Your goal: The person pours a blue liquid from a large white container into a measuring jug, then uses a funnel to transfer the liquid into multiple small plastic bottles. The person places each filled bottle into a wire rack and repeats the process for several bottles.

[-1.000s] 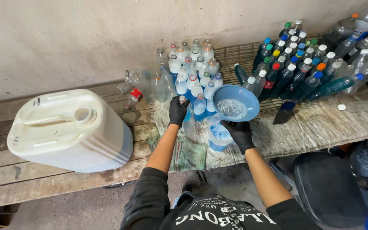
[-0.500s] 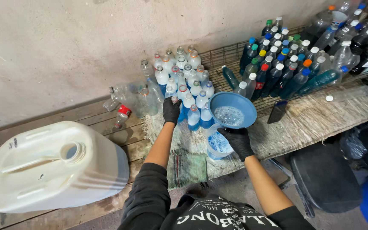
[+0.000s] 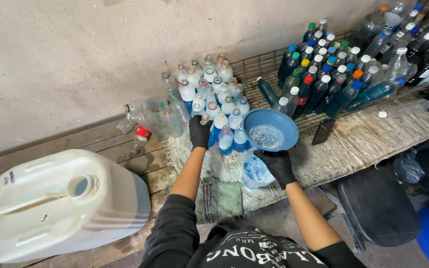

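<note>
Both my hands wear black gloves. My left hand (image 3: 200, 132) grips the top of a small plastic bottle (image 3: 205, 120) at the front of a cluster of clear bottles with blue liquid (image 3: 213, 94). My right hand (image 3: 277, 165) holds the near rim of a blue funnel-like bowl (image 3: 270, 130) with foamy liquid inside. The bowl sits over a clear bottle (image 3: 255, 171) holding blue foamy liquid, on a worn cloth (image 3: 224, 196) laid over the wooden bench.
A big white jerrycan (image 3: 55, 203) with an open mouth lies at the left on the plank bench. Several dark capped bottles (image 3: 343, 69) stand on a wire rack at the right. A dark phone-like slab (image 3: 322, 131) lies near them. A concrete wall rises behind.
The view has swung, so the jerrycan sits lower left. My left hand stays on the bottle top and my right hand stays on the bowl's rim.
</note>
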